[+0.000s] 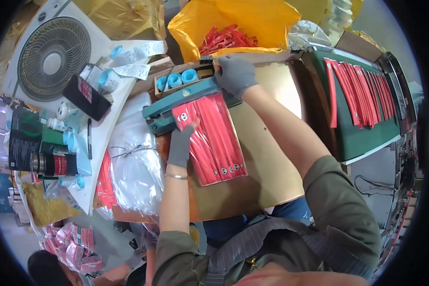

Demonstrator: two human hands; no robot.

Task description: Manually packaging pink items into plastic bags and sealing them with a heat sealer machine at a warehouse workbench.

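My left hand (180,143), in a grey glove, grips the left edge of a clear plastic bag (215,143) with its thumb on top. Long red packets lie side by side inside the bag. Its upper end meets a teal bar sealer (188,97), which lies slantwise across the table. My right hand (236,74), gloved too, is closed by the sealer's right end, close to a black clip. What its curled fingers hold is hidden.
A stack of clear bags (136,162) lies left of my left hand. Behind the sealer stand a box of blue rolls (175,79) and a yellow sack (190,24) with red packets. Red strips lie on a green board (319,71) at right. A fan (52,62) and another person (47,267) are at left.
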